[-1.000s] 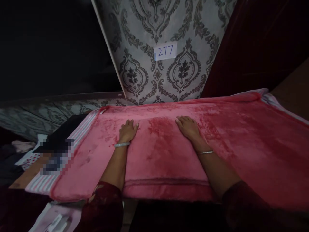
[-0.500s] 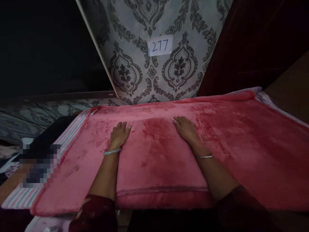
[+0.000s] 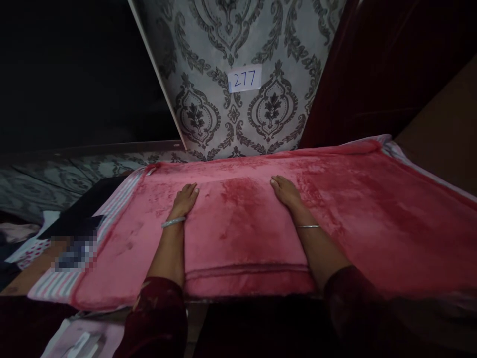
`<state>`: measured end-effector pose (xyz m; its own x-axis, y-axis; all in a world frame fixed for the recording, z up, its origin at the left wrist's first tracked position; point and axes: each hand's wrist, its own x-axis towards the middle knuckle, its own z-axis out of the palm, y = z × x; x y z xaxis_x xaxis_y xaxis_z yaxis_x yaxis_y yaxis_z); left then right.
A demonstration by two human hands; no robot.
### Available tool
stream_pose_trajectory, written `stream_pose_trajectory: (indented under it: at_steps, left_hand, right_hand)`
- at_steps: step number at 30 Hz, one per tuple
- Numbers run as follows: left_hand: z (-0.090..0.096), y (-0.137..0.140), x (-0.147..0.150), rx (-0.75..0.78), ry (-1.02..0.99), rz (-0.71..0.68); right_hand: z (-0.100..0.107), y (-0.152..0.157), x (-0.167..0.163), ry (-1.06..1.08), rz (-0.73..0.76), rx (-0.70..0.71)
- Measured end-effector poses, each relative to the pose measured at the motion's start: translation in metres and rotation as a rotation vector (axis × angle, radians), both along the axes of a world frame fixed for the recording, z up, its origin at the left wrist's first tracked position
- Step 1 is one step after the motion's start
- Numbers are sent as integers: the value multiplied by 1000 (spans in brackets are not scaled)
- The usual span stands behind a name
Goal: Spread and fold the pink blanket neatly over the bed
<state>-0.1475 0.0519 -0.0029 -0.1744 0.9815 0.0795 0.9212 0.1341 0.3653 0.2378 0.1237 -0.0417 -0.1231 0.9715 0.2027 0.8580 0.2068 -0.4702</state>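
A folded pink-red plush piece (image 3: 242, 228) lies between my hands, its layered edge facing me. It rests on a larger plush blanket (image 3: 391, 223) of the same colour, spread over the surface, with a striped border at its left. At the piece's far left corner, my left hand (image 3: 185, 200) lies with fingers extended and close together, touching the side. My right hand (image 3: 286, 191) rests on the far right corner, fingers extended, palm down. Neither hand shows the fabric gripped between its fingers. The undersides of both hands are hidden.
Behind the blanket stands a patterned wall (image 3: 234, 129) with a paper marked 277 (image 3: 245, 78). A large dark panel (image 3: 74, 74) is at left and a dark red panel (image 3: 365, 74) at right. Dark cloth (image 3: 80, 206) lies to the left; a pink item (image 3: 91, 338) sits below.
The view has shifted slightly, showing more below the blanket's near edge. My left fingers are closer together and lie along the folded piece's side. My right hand stays at its far right corner.
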Motion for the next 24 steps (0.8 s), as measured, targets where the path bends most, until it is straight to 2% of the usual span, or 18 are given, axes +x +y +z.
stream_pose_trajectory:
  at_steps: [6,11,13,17,21,24]
  left_hand:
    - [6,-10,0,22,-44,-40]
    - [6,-34,-12,39,-120,-117]
    - [8,-51,-16,59,-104,-102]
    - [11,-100,-5,192,82,-142]
    - [-9,-148,20,223,192,-255]
    - [-31,-162,26,251,168,-270]
  right_hand:
    - [3,-8,7,83,6,10]
    - [-3,-25,40,94,69,-19]
    - [-2,-42,54,49,51,-9]
    - [0,-100,62,-60,88,158]
    - [-11,-155,54,-129,178,186]
    - [-23,-169,55,-112,197,172]
